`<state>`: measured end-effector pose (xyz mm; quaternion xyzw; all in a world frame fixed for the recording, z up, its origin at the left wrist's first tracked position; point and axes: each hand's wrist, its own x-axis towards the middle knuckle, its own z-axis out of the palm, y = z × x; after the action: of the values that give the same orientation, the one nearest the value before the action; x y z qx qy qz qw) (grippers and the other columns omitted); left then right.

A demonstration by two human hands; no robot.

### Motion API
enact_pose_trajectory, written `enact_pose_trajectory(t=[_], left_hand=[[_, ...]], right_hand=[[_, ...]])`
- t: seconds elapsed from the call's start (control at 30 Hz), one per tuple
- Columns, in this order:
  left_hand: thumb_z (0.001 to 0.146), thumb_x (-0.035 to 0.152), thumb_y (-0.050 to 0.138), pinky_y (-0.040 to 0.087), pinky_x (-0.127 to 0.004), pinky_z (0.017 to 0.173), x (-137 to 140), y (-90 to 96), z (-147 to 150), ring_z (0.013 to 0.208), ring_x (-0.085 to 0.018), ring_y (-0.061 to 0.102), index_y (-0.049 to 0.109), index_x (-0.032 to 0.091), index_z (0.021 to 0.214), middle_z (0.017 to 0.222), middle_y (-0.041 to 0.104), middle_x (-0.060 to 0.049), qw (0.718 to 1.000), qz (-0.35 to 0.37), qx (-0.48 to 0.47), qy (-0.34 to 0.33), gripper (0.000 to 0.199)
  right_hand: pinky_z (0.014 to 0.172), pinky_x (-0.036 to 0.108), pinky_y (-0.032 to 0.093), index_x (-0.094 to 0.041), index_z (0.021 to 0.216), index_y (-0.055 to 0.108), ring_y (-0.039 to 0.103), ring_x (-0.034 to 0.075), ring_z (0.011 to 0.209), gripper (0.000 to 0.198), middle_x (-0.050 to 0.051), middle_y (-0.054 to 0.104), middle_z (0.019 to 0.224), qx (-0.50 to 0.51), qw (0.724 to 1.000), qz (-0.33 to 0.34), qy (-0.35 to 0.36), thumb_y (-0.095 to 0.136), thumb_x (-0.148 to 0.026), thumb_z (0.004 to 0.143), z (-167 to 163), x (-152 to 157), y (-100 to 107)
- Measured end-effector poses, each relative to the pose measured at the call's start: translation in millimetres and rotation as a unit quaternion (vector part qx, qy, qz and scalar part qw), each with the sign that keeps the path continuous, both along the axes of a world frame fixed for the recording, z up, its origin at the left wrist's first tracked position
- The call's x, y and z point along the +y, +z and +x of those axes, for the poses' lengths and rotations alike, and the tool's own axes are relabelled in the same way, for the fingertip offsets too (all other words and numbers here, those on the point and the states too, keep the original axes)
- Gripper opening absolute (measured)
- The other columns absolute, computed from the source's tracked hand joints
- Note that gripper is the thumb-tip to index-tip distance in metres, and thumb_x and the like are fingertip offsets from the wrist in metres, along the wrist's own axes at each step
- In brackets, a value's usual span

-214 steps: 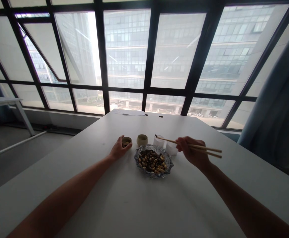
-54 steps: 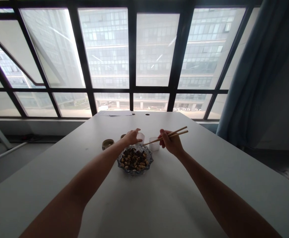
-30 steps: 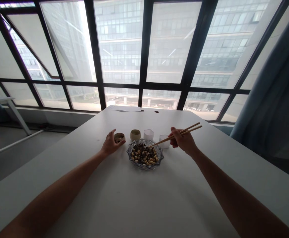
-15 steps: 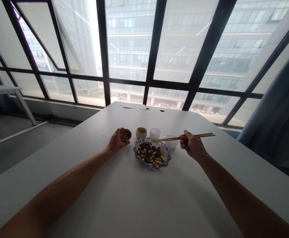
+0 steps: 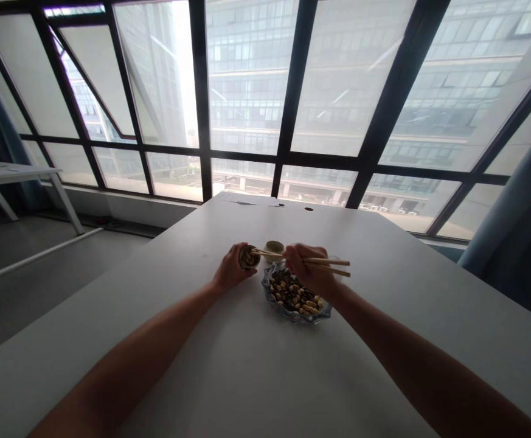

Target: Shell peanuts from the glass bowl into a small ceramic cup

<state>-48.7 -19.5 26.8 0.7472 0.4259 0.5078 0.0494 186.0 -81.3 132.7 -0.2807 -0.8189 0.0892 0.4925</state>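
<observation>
You are facing tall windows point(image 5: 249, 79), and at the left one pane point(image 5: 96, 73) is leaning open. The white bench point(image 5: 229, 365) is stretching from below you toward the glass. A blue curtain point(image 5: 516, 237) is hanging at the far right, and a side table point(image 5: 14, 173) is standing apart on the left. Paper point(image 5: 251, 201) is lying at the bench's far end. The glass bowl point(image 5: 292, 316) is sitting on the bench before you, and your right hand point(image 5: 309, 267) is covering part of its far side. Your right grip is pinching the chopsticks point(image 5: 326, 264); they are pointing left, their tips reaching the mouth of the held cup point(image 5: 258, 263). I am not able to tell whether the tips are gripping a piece. Your left hand point(image 5: 231, 267) is clasping that cup from the left, tilting its mouth toward you. A second cup point(image 5: 274, 244) is standing upright just right of it, behind the bowl. A pale cup point(image 5: 338, 258) is mostly hiding behind your right hand. Nuts point(image 5: 308, 308) and dark seeds point(image 5: 283, 278) are filling the bowl, and small pieces are lying in the held cup.
</observation>
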Motion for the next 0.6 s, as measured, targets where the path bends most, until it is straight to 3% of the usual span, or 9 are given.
enact_pose_trajectory(t=[0.13,0.33,0.6], left_hand=[[0.063,0.029,0.086,0.053,-0.047,0.099,-1.1,0.8,1.6,0.114,-0.030,0.064,0.050,0.019,0.127,0.124,0.063,-0.015,1.000,-0.011,0.005,-0.010,0.074],[0.061,0.029,0.086,0.052,-0.047,0.100,-2.1,1.4,4.2,0.113,-0.030,0.064,0.051,0.019,0.127,0.125,0.063,-0.014,0.999,-0.039,0.016,0.008,0.075],[0.062,0.032,0.086,0.052,-0.047,0.101,-2.0,1.5,2.1,0.115,-0.031,0.063,0.051,0.018,0.128,0.126,0.063,-0.013,0.997,-0.056,0.031,0.037,0.076]], right_hand=[[0.050,0.024,0.047,-0.020,0.066,0.061,0.058,0.013,0.049,0.048,0.002,0.064,0.056,0.004,0.998,-0.063,0.024,0.051,-0.054,0.097,-11.1,16.3,-4.9],[0.039,0.022,0.043,-0.018,0.072,0.066,0.054,0.012,0.040,0.050,0.001,0.061,0.050,0.164,0.975,-0.144,-0.042,0.055,-0.062,0.093,27.4,5.9,-10.9],[0.033,0.021,0.040,-0.017,0.066,0.066,0.052,0.011,0.034,0.058,0.002,0.059,0.045,0.131,0.964,-0.209,-0.095,0.058,-0.071,0.085,53.3,-10.2,-23.3]])
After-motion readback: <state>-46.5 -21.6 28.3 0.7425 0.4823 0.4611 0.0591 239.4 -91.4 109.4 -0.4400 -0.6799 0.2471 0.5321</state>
